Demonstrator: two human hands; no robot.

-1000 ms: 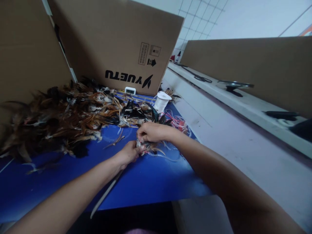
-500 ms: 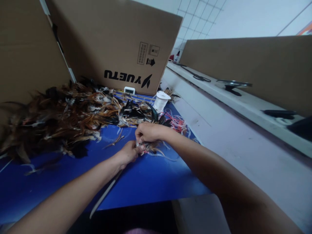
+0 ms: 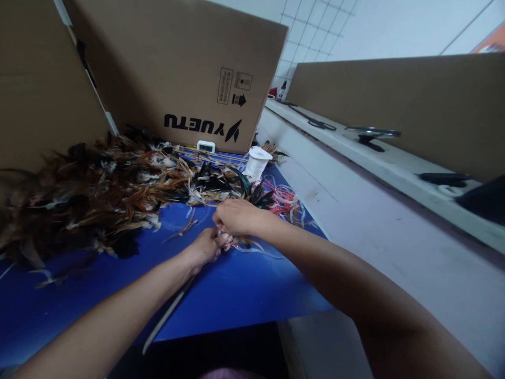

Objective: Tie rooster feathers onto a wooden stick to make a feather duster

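Observation:
My left hand (image 3: 207,246) is closed, thumb and fingers pinching a small bundle of feathers (image 3: 230,242) with red and whitish bits at its base. A thin pale stick (image 3: 166,317) runs from beneath this hand down past the table's front edge. Right against it, my right hand (image 3: 233,216) bends over the bundle with curled, closed fingers; their tips and whatever they pinch are hidden. Clear, ribbon-like strands (image 3: 260,252) trail from the bundle to the right across the blue table (image 3: 236,295).
A broad heap of brown and black feathers (image 3: 98,195) covers the left and back. Behind my hands are a white spool (image 3: 256,164), red and clear strands (image 3: 282,197) and a small white display (image 3: 205,147). Cardboard (image 3: 189,68) walls the back; a ledge (image 3: 335,142) runs along the right.
My right hand has shifted slightly left and lower over the feather bundle, covering more of it. The left hand keeps its pinch. The whole view has shifted a little.

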